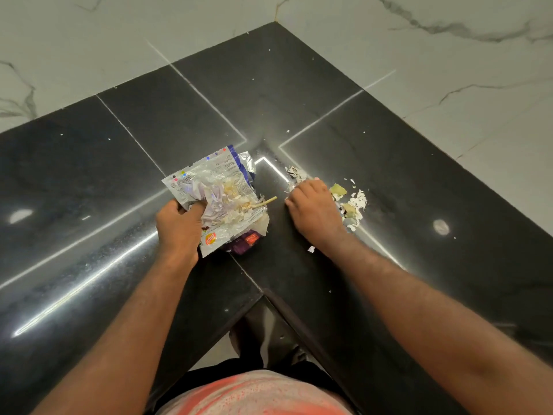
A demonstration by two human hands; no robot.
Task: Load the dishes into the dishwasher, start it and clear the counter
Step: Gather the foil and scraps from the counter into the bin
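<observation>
Wrappers (211, 179), at least two, are bunched tight in our left grip (179, 226) on the black surface (89, 175). Our right grip (314, 208) sits curled against one pile of eggshell scraps (356, 203); we can't tell whether it holds anything.

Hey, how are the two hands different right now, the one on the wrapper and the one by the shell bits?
The left hand grips the silver wrapper, thumb on top; the right hand holds no wrapper, its fingers curled down onto the counter. The left hand has food waste heaped on its wrapper; the right hand has loose shell scraps lying beside it on the counter. Both are bare, backs up.
</observation>
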